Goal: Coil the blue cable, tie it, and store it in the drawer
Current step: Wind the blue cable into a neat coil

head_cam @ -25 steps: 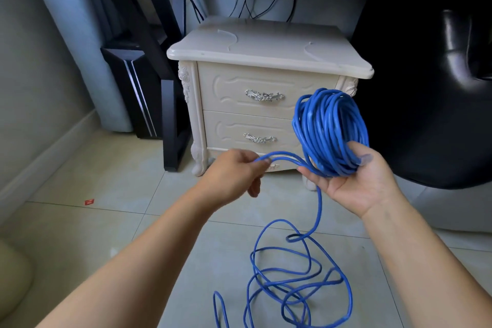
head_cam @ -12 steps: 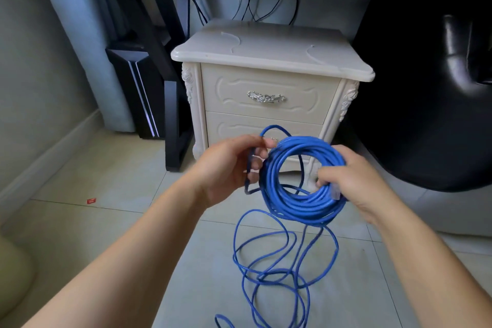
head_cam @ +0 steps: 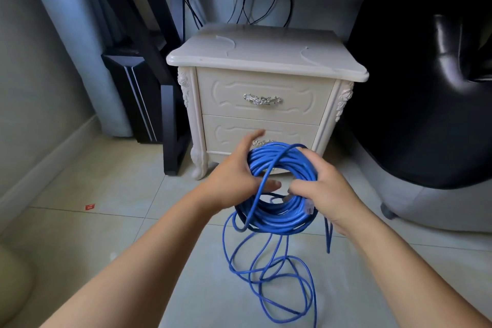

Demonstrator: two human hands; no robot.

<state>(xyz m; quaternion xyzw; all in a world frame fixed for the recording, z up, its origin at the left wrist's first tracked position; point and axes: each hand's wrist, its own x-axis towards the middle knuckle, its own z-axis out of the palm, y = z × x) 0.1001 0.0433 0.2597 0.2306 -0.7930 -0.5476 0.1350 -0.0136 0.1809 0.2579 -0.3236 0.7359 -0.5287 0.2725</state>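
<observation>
Right hand fingers curl round the coiled blue plastic-jacketed cable. Left hand fingers press it, spread (loose loops dangle beneath).

Mostly coiled blue cable, tail loose on floor; top drawer closed.

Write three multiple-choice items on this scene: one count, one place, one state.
1. The nightstand has how many drawers? A one; B three; C two.
2. The loose cable lies: A on the nightstand; B on the floor; C in a drawer.
3. The right hand: A grips the coil; B hangs free; C pulls a handle.
C: two fronts are stacked. B: loops trail over the tiles. A: its fingers curl round the coil.
</observation>
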